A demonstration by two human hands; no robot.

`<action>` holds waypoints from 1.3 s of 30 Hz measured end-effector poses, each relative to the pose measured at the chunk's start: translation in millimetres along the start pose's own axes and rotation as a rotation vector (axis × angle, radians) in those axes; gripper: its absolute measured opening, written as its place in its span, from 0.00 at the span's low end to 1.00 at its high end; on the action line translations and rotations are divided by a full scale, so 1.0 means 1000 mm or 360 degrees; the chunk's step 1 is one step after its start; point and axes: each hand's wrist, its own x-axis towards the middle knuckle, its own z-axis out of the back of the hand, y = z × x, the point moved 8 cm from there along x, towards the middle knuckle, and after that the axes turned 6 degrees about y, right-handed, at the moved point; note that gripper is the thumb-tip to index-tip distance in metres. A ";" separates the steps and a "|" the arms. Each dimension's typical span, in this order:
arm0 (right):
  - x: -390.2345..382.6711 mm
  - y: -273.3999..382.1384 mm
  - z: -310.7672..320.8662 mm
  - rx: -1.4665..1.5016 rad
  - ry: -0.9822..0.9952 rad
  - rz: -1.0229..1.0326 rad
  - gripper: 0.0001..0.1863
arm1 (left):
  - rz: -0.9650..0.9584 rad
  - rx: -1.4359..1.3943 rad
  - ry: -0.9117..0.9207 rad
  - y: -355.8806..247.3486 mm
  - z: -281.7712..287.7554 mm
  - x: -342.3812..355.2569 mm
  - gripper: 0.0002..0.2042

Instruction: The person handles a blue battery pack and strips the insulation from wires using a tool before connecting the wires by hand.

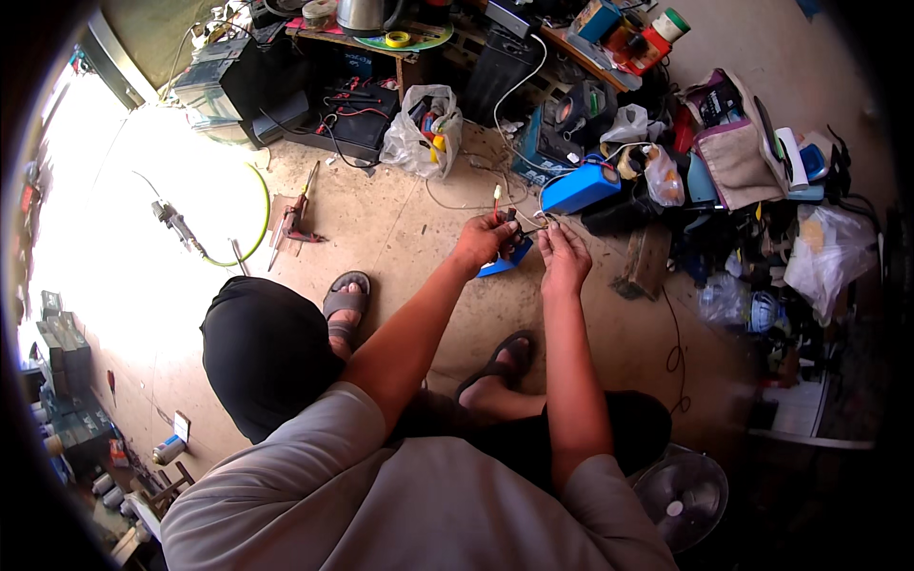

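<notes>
My left hand is closed around dark wires, with a wire ending in a small white connector sticking up above the fingers. Close beside it, my right hand pinches the ends of thin wires between thumb and fingertips. Just below the two hands a blue pack shows in part; the left hand hides some of it. A larger blue block-shaped battery pack lies behind the right hand, with a pale cable by its near end. Exact wire ends are too small to make out.
A soldering iron or similar red-and-black tool lies on the floor at left, near a yellow-green hose. Behind are a plastic bag and a black case. A wooden block and piled bags flank the right; a fan stands lower right.
</notes>
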 end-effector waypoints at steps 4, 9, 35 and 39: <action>0.017 -0.029 0.019 0.0012 -0.0123 -0.0130 0.09 | 0.0028 -0.0044 0.0077 0.008 -0.002 0.004 0.06; 0.006 -0.011 -0.018 -0.1232 0.0443 0.0455 0.10 | 0.0023 -0.0059 -0.0008 0.006 0.010 0.000 0.07; 0.009 -0.029 -0.018 -0.0892 0.0498 0.0088 0.11 | -0.0026 -0.0012 -0.0109 0.004 0.009 0.000 0.08; 0.004 -0.024 -0.025 -0.0986 0.0526 0.0166 0.12 | -0.0015 -0.0017 -0.0109 0.003 0.009 -0.001 0.09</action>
